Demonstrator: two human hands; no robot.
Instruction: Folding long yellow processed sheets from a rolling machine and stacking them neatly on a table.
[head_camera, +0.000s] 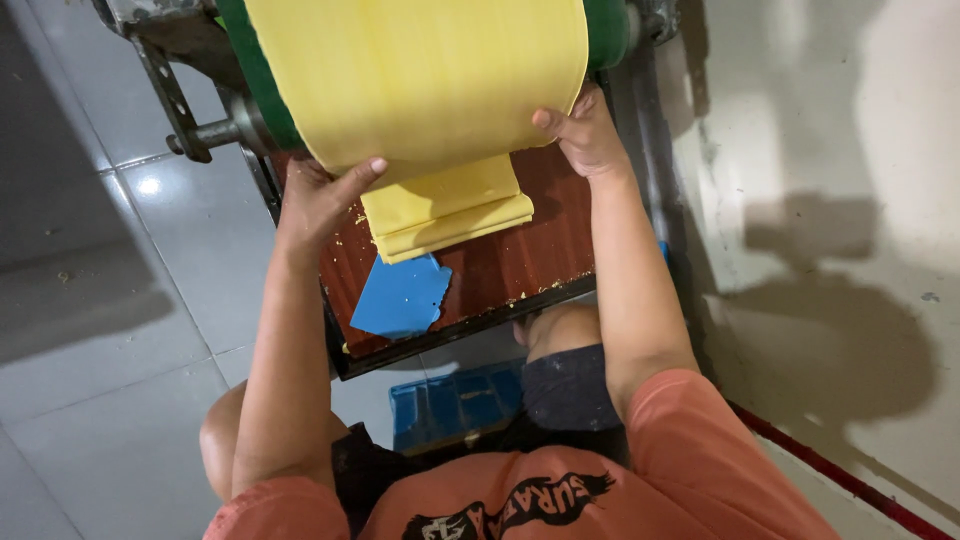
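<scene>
From my seat I see a wide sheet of smooth yellow dough (420, 80) hanging down off a green roller (262, 85) at the top of the view, and both hands are on its lower edge. My left hand (318, 195) grips the sheet's lower left corner, thumb lying across the front of the dough and the fingers hidden behind it. My right hand (585, 135) holds the lower right corner the same way, thumb on the front face, fingers tucked out of sight behind. Just below the sheet's edge, between the two hands, lies a folded stack of yellow dough layers (450, 210), resting on a reddish-brown wood-grain surface (520, 255) with a dark metal rim. Touching the stack's lower left corner, a flat blue plastic scraper with a ragged edge (402, 297) lies on the same surface, with yellow crumbs scattered around it. Left of the sheet, a grey metal shaft and bracket (195, 130) stick out from the roller. Below the surface's rim, near my knees, a blue plastic crate (455, 405) sits on the pale tiled floor (100, 300). To the right of the sheet runs a grey wall (830, 150) with a red strip along its base.
</scene>
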